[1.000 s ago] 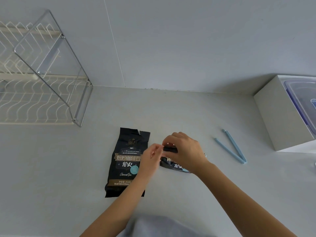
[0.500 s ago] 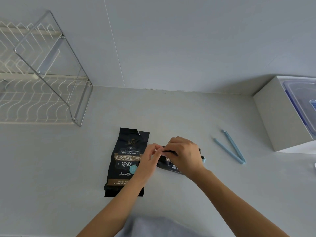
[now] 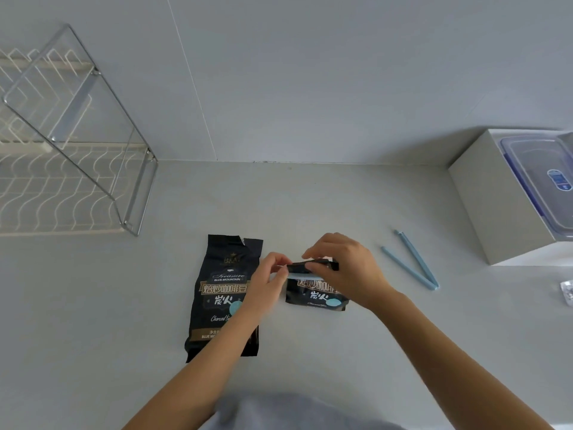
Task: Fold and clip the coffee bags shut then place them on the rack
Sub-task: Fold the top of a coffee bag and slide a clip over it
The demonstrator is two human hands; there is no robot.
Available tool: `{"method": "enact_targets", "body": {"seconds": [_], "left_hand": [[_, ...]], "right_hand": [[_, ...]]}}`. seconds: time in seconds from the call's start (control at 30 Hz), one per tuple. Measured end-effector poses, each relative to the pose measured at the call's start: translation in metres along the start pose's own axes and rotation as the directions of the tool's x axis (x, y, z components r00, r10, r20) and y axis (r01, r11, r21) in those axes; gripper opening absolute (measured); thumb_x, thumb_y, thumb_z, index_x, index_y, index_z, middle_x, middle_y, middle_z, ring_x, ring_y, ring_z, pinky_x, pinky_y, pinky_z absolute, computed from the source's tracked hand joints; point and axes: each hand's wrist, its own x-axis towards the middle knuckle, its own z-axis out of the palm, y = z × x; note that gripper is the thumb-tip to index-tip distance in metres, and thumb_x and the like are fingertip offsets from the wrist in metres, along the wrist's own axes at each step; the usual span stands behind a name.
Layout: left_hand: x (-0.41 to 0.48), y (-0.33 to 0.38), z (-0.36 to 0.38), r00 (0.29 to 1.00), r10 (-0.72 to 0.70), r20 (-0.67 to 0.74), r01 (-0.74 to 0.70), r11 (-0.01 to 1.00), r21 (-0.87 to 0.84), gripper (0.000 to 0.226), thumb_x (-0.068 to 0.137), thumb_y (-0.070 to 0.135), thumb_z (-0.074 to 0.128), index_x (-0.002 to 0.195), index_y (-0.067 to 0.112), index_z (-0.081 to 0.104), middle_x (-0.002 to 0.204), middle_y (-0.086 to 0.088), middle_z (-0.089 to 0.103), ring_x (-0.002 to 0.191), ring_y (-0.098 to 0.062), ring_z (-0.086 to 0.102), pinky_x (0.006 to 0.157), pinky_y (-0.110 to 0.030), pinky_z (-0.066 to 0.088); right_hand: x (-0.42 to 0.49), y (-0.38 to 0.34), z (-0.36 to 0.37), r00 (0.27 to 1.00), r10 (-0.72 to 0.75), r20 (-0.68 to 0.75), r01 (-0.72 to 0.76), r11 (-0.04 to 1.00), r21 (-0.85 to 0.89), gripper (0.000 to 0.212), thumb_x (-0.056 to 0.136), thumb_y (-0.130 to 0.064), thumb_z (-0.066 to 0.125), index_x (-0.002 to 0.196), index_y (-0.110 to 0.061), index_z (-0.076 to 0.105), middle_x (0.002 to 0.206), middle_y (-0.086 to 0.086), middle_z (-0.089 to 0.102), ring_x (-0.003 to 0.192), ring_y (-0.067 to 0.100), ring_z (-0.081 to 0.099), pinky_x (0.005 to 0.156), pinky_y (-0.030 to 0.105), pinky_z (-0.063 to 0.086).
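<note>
One coffee bag [image 3: 316, 297] is held on the tabletop [image 3: 310, 212]: its folded top is pinched by the right hand [image 3: 350, 268], and the blue clip [image 3: 305, 276], laid crosswise along that fold, is pinched at its left end by the left hand [image 3: 266, 274].

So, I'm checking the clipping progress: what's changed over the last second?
The right hand has eased rightward, baring the rolled top of the shorter black coffee bag and a pale blue clip bar along it. The left hand has shifted slightly up, pinching that bar's left end. The flat black coffee bag, the open blue clip and the white wire rack stayed put.
</note>
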Motion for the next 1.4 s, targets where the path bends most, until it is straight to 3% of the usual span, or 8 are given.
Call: {"method": "enact_targets", "body": {"seconds": [0.17,0.27,0.4,0.57,0.9,1.03,1.23,1.4], "left_hand": [[0.001,0.02,0.004,0.995,-0.021,-0.097,0.021,1.0,-0.003,0.018,0.095,0.016,0.045,0.092,0.017,0.063,0.101,0.0,0.064,0.101,-0.012,0.057,0.088,-0.026,0.043],[-0.001,0.045,0.009,0.986,0.166,-0.028,-0.158,0.972,0.175,0.018,0.091,0.033,0.048,0.09,0.024,0.064,0.095,0.01,0.064,0.094,-0.004,0.057,0.083,-0.02,0.042],[0.005,0.069,0.025,0.901,0.298,0.315,-0.429,0.717,0.549,0.021,0.084,0.046,0.055,0.089,0.026,0.056,0.081,0.011,0.057,0.074,-0.01,0.053,0.061,-0.025,0.041],[0.014,0.074,0.039,0.859,0.244,0.45,-0.507,0.526,0.682,0.025,0.091,0.043,0.047,0.08,0.022,0.04,0.069,0.004,0.051,0.06,-0.021,0.049,0.049,-0.029,0.029],[-0.005,0.065,0.034,0.829,0.384,0.407,-0.559,0.527,0.64,0.028,0.093,0.033,0.042,0.069,0.024,0.031,0.057,0.008,0.042,0.052,-0.019,0.04,0.046,-0.028,0.021],[-0.011,0.068,0.035,0.81,0.358,0.464,-0.586,0.52,0.621,0.031,0.092,0.033,0.042,0.067,0.026,0.026,0.05,0.009,0.031,0.052,-0.017,0.035,0.047,-0.03,0.024],[-0.008,0.064,0.031,0.871,0.185,0.456,-0.477,0.546,0.689,0.031,0.09,0.04,0.043,0.067,0.022,0.033,0.053,0.004,0.04,0.053,-0.019,0.043,0.047,-0.029,0.028],[-0.014,0.06,0.051,0.913,0.154,0.379,-0.405,0.472,0.783,0.032,0.088,0.054,0.041,0.086,0.025,0.055,0.073,0.002,0.064,0.068,-0.023,0.06,0.051,-0.028,0.03]], "right_hand": [[-0.027,0.036,-0.026,0.965,0.255,0.057,-0.26,0.925,0.277,0.015,0.08,-0.017,0.071,0.088,-0.029,0.071,0.088,-0.012,0.07,0.083,0.004,0.065,0.081,0.03,0.053],[-0.045,0.048,-0.029,0.94,0.338,0.045,-0.333,0.881,0.337,0.015,0.081,-0.015,0.07,0.087,-0.028,0.071,0.087,-0.009,0.072,0.083,0.007,0.066,0.08,0.029,0.054],[-0.052,0.046,-0.017,0.92,0.391,0.005,-0.354,0.827,0.438,0.02,0.081,-0.011,0.069,0.08,-0.03,0.071,0.078,-0.009,0.072,0.074,0.01,0.066,0.068,0.021,0.051],[-0.053,0.044,-0.005,0.905,0.422,-0.05,-0.315,0.745,0.588,0.03,0.082,-0.001,0.064,0.077,-0.029,0.072,0.076,-0.01,0.072,0.068,0.01,0.066,0.068,0.024,0.053],[-0.055,0.046,0.016,0.89,0.447,-0.088,-0.261,0.658,0.706,0.015,0.08,-0.016,0.067,0.077,-0.03,0.072,0.092,0.002,0.06,0.08,0.011,0.057,0.066,0.019,0.049],[-0.067,0.055,0.023,0.857,0.513,0.056,-0.333,0.466,0.82,0.011,0.085,-0.009,0.062,0.081,-0.013,0.072,0.088,0.003,0.059,0.067,0.011,0.051,0.058,0.019,0.042],[-0.065,0.049,0.034,0.824,0.551,0.131,-0.443,0.483,0.755,0.017,0.092,-0.011,0.055,0.081,-0.015,0.068,0.079,-0.002,0.062,0.062,0.002,0.05,0.058,0.016,0.042],[-0.051,0.041,0.037,0.804,0.577,0.141,-0.473,0.478,0.741,0.028,0.093,-0.024,0.053,0.072,-0.007,0.06,0.07,0.008,0.055,0.069,0.017,0.049,0.067,0.033,0.04]]}}
